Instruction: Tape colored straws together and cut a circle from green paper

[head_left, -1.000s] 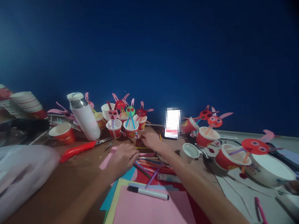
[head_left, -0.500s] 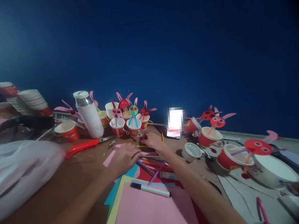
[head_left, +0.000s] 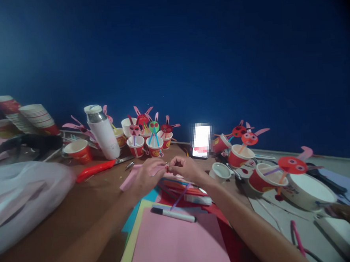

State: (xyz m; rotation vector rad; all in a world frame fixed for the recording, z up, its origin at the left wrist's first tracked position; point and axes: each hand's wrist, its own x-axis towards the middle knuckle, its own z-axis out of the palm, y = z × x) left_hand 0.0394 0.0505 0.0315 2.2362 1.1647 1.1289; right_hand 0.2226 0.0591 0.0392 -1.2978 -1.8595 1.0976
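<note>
My left hand point(head_left: 150, 173) and my right hand point(head_left: 188, 169) meet over the table, both pinching a tiny red piece point(head_left: 167, 167) whose kind is too small to tell. Beneath my left hand lies a strip of pink paper point(head_left: 130, 179). Coloured sticks or straws point(head_left: 178, 186) lie in a heap under my right wrist. Nearer to me, a marker point(head_left: 174, 215) with a black cap rests on a stack of coloured paper point(head_left: 176, 245), pink on top. Just beyond my hands stand paper cups point(head_left: 155, 148) bearing rabbit-like paper faces on straws.
On the left are red-handled scissors point(head_left: 97, 170), a white bottle point(head_left: 104, 135), a plastic bag point(head_left: 27, 195) and stacked cups point(head_left: 40, 119). A lit phone point(head_left: 201, 141) leans at the back. More decorated cups point(head_left: 240, 156) and another person's hand point(head_left: 346, 211) are at the right.
My hands have come together and lifted slightly, now pinching the tiny red piece between them. My right hand drew back from near the cups. The view shifted a little.
</note>
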